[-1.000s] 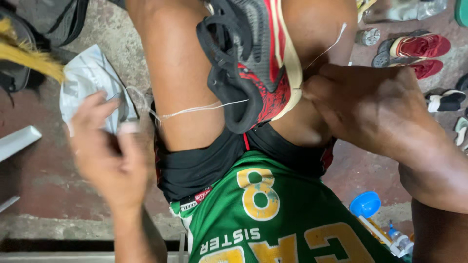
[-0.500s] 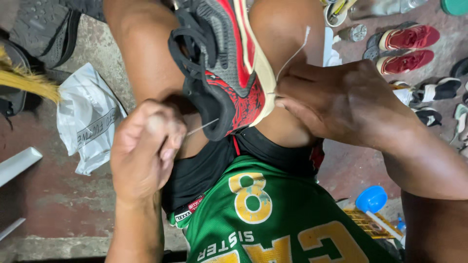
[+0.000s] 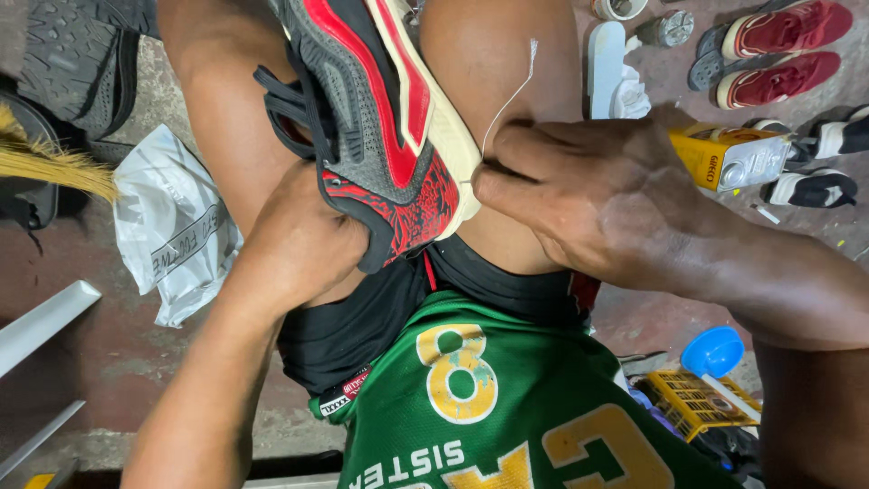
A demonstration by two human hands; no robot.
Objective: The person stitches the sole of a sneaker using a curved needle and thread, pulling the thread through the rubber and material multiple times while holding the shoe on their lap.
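Yellow can (image 3: 729,156), blue lid (image 3: 712,350), red shoes (image 3: 769,50) (paired).

A: Where's the shoe (image 3: 380,136)?
B: Between the knees, left hand (image 3: 303,240) under its toe, right hand (image 3: 588,195) at its right edge.
A: Around?
B: Bag (image 3: 172,226) left, can (image 3: 729,156) right.

My left hand (image 3: 303,244), which was out over the white bag (image 3: 172,226) pulling thread a second ago, has come in and now presses against the toe of the red and grey shoe (image 3: 380,136). My right hand (image 3: 579,195) has shifted up, pinching the thread (image 3: 507,91) at the sole, and a yellow can (image 3: 729,156) has come into view
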